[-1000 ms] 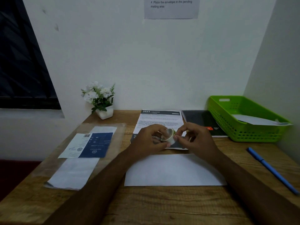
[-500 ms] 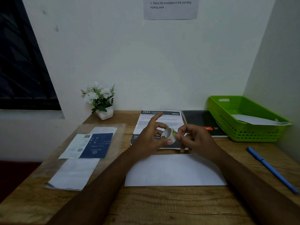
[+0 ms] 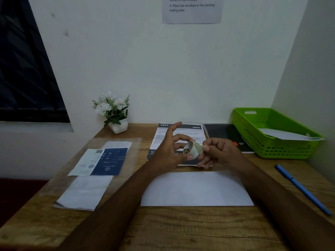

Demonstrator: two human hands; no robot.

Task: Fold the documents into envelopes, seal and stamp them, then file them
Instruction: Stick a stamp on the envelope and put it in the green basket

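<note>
My left hand [image 3: 169,151] holds a small white tape roll [image 3: 190,150] by its rim, index finger raised. My right hand [image 3: 220,152] pinches the loose end of the tape [image 3: 199,146] and has a short strip pulled out to the right. Both hands hover above a printed document [image 3: 178,134]. A white envelope [image 3: 196,189] lies flat on the wooden desk [image 3: 181,229] just in front of the hands.
A green basket [image 3: 272,142] at the right holds a white envelope [image 3: 286,135]. A black notebook [image 3: 223,134] lies beside it. A blue pen [image 3: 302,189] lies at the right edge. At the left are a clear sleeve with a blue leaflet [image 3: 103,161] and a flower pot [image 3: 116,113].
My left fingers have spread, the index finger lifting. My right hand has drawn the tape end out to the right, away from the roll.
</note>
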